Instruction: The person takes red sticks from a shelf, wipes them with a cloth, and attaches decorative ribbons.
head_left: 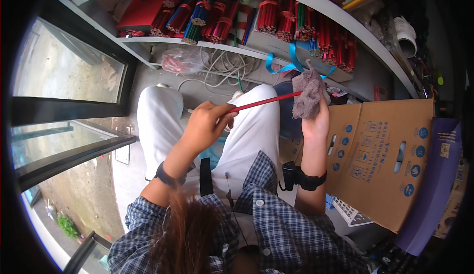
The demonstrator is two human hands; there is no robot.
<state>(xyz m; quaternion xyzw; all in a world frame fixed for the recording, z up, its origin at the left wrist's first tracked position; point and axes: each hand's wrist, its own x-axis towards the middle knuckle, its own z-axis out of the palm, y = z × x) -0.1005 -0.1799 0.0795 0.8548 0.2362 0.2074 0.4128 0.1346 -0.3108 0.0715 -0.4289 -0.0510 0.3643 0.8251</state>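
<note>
My left hand (211, 119) is closed around a slender red stick (266, 102) over my lap. From there the stick slants up to the right, and its far end runs into a fuzzy greyish-mauve cloth (307, 96). My right hand (318, 118) is wrapped round that cloth, with its fingers mostly hidden behind it. How far the stick reaches inside the cloth is hidden. Behind the cloth, a bright blue ribbon (292, 59) hangs from the shelf.
Ahead, a white shelf (232, 46) bears several ribbon-tied bundles of red, blue and green sticks (269, 14). Pale cables (224, 66) and a clear plastic bag (182, 60) lie below it. A cardboard box (375, 145) stands at right beside a purple panel (432, 185); windows (74, 61) line the left.
</note>
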